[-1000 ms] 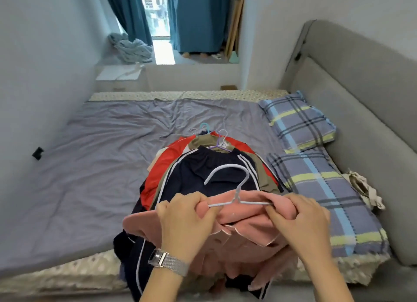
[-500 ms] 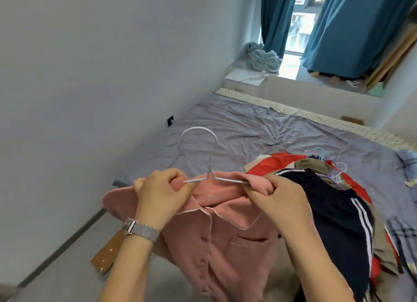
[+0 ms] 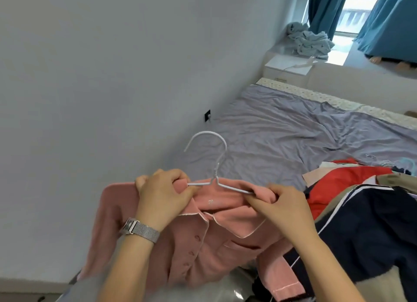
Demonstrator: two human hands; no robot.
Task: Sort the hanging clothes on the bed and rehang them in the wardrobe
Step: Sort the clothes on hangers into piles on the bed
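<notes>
A pink button-up shirt [image 3: 203, 245] hangs on a white wire hanger [image 3: 214, 166], lifted off the bed's near left side. My left hand [image 3: 162, 195], with a metal watch on its wrist, grips the shirt's left shoulder around the hanger arm. My right hand [image 3: 282, 207] pinches the right shoulder over the other hanger arm. The hook stands upright above both hands. To the right lies the pile of hung clothes [image 3: 365, 222], with a navy white-striped garment on top and red and khaki ones beneath.
The bed [image 3: 282, 132] with a wrinkled grey sheet stretches away at right. A grey wall [image 3: 101, 76] closes the left side, with a black socket low down. A white bedside box [image 3: 288, 67], a crumpled blue cloth [image 3: 309, 40] and teal curtains [image 3: 388, 19] sit at the far end.
Both hands lifted the pink shirt on its hanger off the pile and carried it left toward the wall. My view swung left and nearer the hands.
</notes>
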